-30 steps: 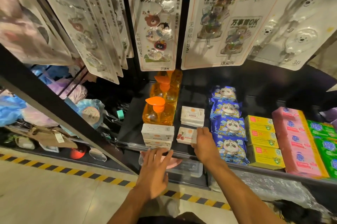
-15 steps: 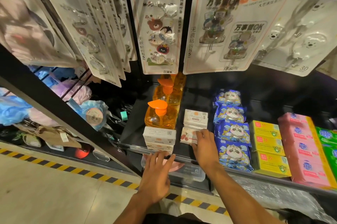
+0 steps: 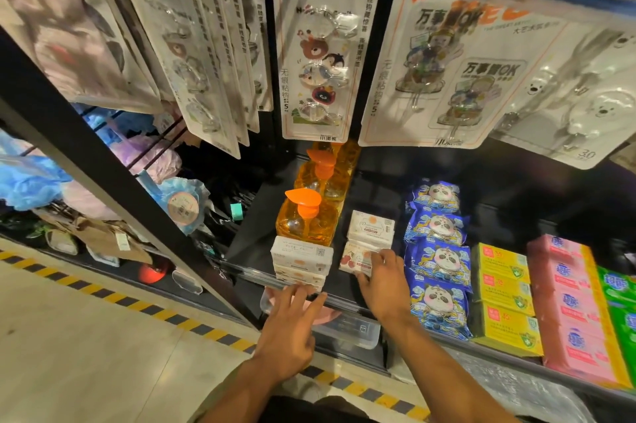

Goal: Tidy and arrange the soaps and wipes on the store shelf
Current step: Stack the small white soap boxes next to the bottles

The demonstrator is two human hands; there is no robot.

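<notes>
One soap box (image 3: 358, 255) under right hand (image 3: 382, 281), perhaps gripped.

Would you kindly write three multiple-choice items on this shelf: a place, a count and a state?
1. The orange pump bottles stand: A) behind the white soap box stack; B) on the floor; C) on a hook.
2. The blue panda wipe packs number: A) two; B) four; C) seven.
3. The right hand: A) hangs idle; B) grips the cherry-print soap box; C) lifts a bottle.
Answers: 1 A, they rise just behind it; 2 B, four panda faces show; 3 B, fingers curl over its edge.
</notes>
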